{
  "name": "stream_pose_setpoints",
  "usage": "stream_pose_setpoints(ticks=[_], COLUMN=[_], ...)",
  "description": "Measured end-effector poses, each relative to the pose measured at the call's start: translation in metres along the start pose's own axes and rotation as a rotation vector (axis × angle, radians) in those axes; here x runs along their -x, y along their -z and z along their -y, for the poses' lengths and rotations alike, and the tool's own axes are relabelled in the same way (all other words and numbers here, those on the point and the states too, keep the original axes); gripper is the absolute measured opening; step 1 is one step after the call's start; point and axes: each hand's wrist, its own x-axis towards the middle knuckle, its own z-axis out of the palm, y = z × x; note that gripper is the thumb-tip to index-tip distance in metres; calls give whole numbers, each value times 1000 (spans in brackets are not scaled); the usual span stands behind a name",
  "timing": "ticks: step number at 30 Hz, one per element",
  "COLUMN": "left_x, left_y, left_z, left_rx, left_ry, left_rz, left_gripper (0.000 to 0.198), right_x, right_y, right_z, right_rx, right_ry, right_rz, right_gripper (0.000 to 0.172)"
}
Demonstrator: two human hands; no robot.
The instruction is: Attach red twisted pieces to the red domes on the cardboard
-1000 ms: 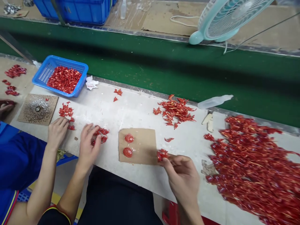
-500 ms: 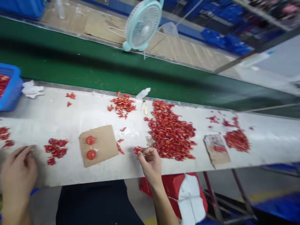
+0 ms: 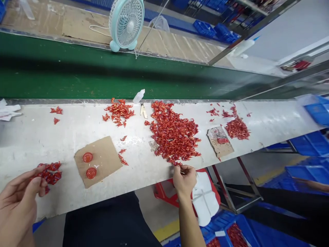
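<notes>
My left hand (image 3: 22,199) is at the small cluster of glossy red plastic pieces (image 3: 55,175) on the left. Its thumb and fingers close around a red piece at the cluster's edge, partly hidden by the fingers. My right hand (image 3: 185,178) pinches at the front edge of the large heap of red plastic pieces (image 3: 174,133). A small red piece shows at its fingertips and cannot be told clearly from the heap. Between my hands lies a cardboard piece (image 3: 102,157) with two round red discs (image 3: 87,157) on it.
Behind the cardboard is a smaller red pile (image 3: 119,111), with a small white bottle (image 3: 139,96) and a pale-handled tool (image 3: 143,111) nearby. Farther right are a worn board (image 3: 223,149) and another red pile (image 3: 238,128). A fan (image 3: 127,25) stands on the back ledge.
My left hand has moved right to the small cluster. The right hand, holding a red piece, has shifted right to the heap's front edge. The view has swung right.
</notes>
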Motion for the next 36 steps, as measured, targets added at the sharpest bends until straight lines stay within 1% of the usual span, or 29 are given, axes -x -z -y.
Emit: stream_pose_setpoints(ticks=[1,3,6,8,10,12,13,17,19,22,24,26,27,28,29,30,32,33,34,36], left_x=[4,9,13,13,13,14,15,15,15,15,15,16,17,18,19,20,24,26,28,33], left_y=[-9,-24,-34,-34,-33,-32,-32,-36,-38,-38,-35,-33,-32,-32,-32,-33,-35,-36,-38,-40], left_z=[-6,-13,-12,-8,-4,-2,-2,-4,-5,-4,-2,1,2,2,1,0,-3,-5,-7,-11], left_rx=[51,151,242,237,211,192,193,261,304,327,330,343,347,348,348,352,370,387,407,445], left_ry=[36,65,34,35,65,103,115,113,107,123,162,215,235,252,265,273,287,297,307,334], left_rz=[24,102,179,183,185,193,196,242,262,235,222,247,266,287,310,329,360,376,391,423], left_gripper=[23,21,21,21,22,24,25,23,24,24,24,25,26,26,26,25,25,25,23,17], right_x=[1,2,3,3,2,-1,-3,-8,-9,-10,-7,-1,4,10,17,25,41,47,53,60], right_y=[-1,-3,-5,-5,-4,-1,1,2,1,1,1,-1,-3,-6,-9,-13,-21,-26,-31,-40], right_z=[-1,-1,4,5,5,3,1,1,5,13,22,36,46,57,69,82,106,116,125,135], right_rx=[2,10,18,-19,-64,-47,-16,116,136,131,124,91,60,21,-24,-61,-115,-128,-137,-136], right_ry=[4,24,68,97,111,107,103,117,117,121,136,159,179,218,279,366,583,680,765,879], right_rz=[8,52,124,105,48,21,38,187,202,153,74,34,66,146,269,427,751,861,931,967], right_gripper=[22,25,27,26,26,26,25,30,35,39,35,31,29,27,25,22,17,17,19,20])
